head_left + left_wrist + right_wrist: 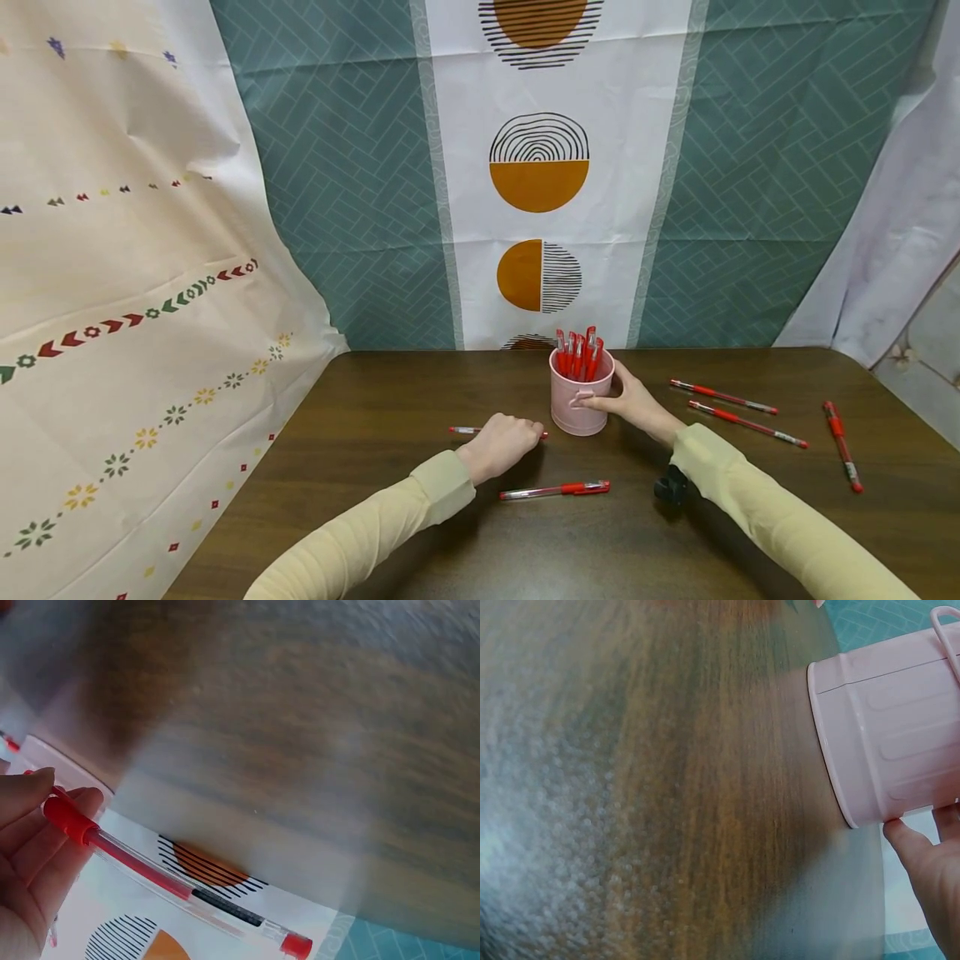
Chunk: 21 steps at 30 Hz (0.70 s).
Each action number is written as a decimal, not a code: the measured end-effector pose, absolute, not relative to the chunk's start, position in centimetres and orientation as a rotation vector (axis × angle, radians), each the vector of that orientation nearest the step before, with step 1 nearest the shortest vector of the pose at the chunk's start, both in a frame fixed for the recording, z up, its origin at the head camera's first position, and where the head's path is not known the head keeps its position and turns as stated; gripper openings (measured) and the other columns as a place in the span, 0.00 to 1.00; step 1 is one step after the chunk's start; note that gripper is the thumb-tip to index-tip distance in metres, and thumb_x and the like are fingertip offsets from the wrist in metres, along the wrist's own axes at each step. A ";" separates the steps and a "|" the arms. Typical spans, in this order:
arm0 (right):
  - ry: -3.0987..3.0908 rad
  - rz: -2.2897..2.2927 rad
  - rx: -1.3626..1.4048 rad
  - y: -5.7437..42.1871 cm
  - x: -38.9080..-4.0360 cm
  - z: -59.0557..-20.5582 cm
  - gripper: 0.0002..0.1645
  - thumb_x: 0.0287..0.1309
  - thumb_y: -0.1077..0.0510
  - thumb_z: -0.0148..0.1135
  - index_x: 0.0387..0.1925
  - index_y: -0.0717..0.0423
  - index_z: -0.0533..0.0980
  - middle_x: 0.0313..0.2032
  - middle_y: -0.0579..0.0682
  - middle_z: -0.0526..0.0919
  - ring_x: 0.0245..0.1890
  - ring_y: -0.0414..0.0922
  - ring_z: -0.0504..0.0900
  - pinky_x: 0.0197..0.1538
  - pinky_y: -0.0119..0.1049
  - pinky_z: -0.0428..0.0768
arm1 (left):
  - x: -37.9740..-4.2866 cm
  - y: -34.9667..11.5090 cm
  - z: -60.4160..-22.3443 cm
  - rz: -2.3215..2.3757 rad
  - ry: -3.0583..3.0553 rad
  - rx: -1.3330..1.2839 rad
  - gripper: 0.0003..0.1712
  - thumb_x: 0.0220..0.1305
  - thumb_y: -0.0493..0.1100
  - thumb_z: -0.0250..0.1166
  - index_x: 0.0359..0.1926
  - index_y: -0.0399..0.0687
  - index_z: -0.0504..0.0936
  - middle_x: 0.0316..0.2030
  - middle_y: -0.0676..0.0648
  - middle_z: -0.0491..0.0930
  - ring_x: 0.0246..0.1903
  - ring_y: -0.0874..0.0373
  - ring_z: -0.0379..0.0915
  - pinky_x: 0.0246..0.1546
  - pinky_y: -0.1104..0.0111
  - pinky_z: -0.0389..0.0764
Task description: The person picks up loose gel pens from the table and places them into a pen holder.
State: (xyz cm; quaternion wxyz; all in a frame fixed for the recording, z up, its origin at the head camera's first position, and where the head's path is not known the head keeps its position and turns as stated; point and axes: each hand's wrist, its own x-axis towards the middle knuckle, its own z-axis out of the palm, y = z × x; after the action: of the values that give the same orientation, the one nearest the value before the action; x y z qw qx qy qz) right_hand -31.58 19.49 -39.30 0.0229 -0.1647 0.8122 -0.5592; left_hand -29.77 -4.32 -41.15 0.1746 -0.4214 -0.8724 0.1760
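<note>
Sleeves [360, 521] cross bottom-frame; your left hand [504, 447] pinches a pen [139, 862], right hand [637, 406] grips a cup [572, 412] near the far table edge [420, 353].

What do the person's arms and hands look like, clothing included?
The left sleeve and right sleeve are pale yellow and long, with wide cuffs. The left hand and right hand wear no gloves. A small black object shows beside the right sleeve; any fastening is unclear.

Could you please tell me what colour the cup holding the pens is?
The cup is pale pink; it shows best in the right wrist view.
</note>
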 end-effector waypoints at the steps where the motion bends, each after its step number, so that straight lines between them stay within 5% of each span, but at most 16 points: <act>1: 2.515 -1.730 -0.507 19.5 -31.5 -39.2 0.54 0.48 0.53 0.67 0.68 0.57 0.44 0.62 0.62 0.57 0.60 0.60 0.56 0.55 0.55 0.60 | -29.8 -4.4 -41.1 0.495 -2.478 -1.191 0.04 0.54 0.38 0.67 0.31 0.50 0.79 0.23 0.54 0.78 0.18 0.64 0.71 0.16 0.74 0.72; 13: 2.506 -1.756 -0.512 20.2 -33.4 -41.5 0.56 0.45 0.46 0.69 0.68 0.51 0.45 0.62 0.57 0.58 0.61 0.57 0.56 0.55 0.55 0.61 | -30.7 -5.2 -40.5 0.450 -2.430 -1.144 0.05 0.55 0.35 0.64 0.29 0.50 0.78 0.23 0.54 0.79 0.18 0.63 0.72 0.15 0.72 0.71; 21: 2.470 -1.752 -0.515 19.6 -31.5 -39.2 0.54 0.48 0.53 0.67 0.68 0.57 0.44 0.62 0.63 0.56 0.61 0.60 0.54 0.55 0.54 0.61 | -31.1 -5.7 -39.8 0.335 -2.452 -1.095 0.05 0.54 0.36 0.65 0.32 0.48 0.80 0.24 0.52 0.79 0.18 0.62 0.73 0.16 0.73 0.73</act>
State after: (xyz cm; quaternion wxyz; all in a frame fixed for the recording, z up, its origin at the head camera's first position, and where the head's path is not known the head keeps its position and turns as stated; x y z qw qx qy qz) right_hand -31.46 19.62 -39.23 0.0349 -0.1674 0.8037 -0.5699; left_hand -31.13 -5.74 -39.75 0.2161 -0.3952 -0.8846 0.1208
